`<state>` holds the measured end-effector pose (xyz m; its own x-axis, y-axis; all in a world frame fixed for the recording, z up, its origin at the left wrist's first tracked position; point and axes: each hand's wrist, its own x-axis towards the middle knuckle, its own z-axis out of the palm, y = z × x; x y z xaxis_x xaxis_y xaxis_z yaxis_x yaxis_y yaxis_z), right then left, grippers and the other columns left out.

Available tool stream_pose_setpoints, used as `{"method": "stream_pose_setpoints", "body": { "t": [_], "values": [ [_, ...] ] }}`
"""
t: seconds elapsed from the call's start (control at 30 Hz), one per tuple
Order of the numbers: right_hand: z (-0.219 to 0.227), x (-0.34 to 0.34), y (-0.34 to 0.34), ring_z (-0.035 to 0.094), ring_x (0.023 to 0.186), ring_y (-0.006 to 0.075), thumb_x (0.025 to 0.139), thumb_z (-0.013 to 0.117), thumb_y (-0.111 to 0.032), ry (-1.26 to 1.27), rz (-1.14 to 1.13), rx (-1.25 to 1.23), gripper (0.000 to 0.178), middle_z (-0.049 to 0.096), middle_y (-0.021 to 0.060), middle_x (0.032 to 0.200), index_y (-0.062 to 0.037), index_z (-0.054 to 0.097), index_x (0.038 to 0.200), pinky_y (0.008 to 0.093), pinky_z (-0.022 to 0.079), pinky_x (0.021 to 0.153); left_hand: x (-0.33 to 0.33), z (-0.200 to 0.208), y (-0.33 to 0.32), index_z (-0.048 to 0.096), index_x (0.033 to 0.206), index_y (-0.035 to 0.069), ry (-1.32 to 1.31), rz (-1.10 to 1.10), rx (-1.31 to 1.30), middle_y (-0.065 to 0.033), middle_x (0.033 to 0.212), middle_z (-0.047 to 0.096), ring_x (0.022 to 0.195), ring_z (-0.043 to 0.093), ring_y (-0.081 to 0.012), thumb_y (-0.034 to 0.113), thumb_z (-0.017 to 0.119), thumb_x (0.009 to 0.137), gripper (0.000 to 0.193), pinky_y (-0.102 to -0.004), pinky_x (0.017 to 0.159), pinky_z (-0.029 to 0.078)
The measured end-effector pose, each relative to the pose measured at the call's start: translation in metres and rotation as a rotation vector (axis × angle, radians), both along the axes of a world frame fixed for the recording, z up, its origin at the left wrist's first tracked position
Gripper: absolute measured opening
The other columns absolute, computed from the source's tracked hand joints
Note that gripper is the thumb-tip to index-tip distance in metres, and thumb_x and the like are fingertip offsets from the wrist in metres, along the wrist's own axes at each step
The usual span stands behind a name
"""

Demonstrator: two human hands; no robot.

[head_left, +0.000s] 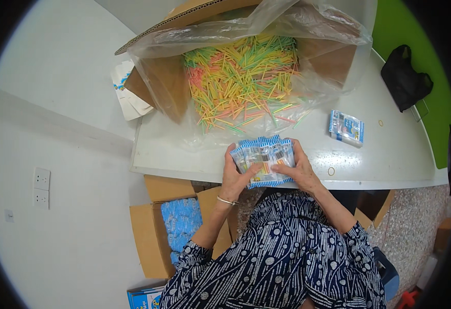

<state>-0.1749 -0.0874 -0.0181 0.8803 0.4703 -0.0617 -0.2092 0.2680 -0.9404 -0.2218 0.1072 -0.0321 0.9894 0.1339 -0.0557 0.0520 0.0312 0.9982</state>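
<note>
Near the table's front edge, a bundle of small blue-and-white plastic packets is gripped between both hands. My left hand wraps the bundle's left side, and my right hand its right side. Both thumbs press on the front of the packets. Thin coloured sticks show through the clear parts of the wrappers. Just beyond lies a heap of loose thin sticks in yellow, green and pink, spilling from a cardboard box lined with a clear plastic bag.
On the white table to the right lie a blue-and-white packet bundle and a rubber band. A black bag rests farther right. Below the table's left side, an open carton holds blue packs.
</note>
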Motion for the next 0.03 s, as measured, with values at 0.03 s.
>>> {"method": "stream_pose_setpoints", "body": {
  "t": [0.03],
  "values": [
    [0.0016,0.0012,-0.0028,0.052,0.107,0.0165,0.074,0.073,-0.007,-0.017,0.011,-0.003,0.065,0.053,0.0100,0.113,-0.0039,0.034,0.126,0.0293,0.042,0.093,0.0023,0.0046,0.0020,0.019,0.137,-0.002,0.022,-0.058,-0.026,-0.0203,0.128,0.037,0.115,0.046,-0.0246,0.018,0.074,0.077,0.084,-0.0325,0.095,0.042]
  ]
}}
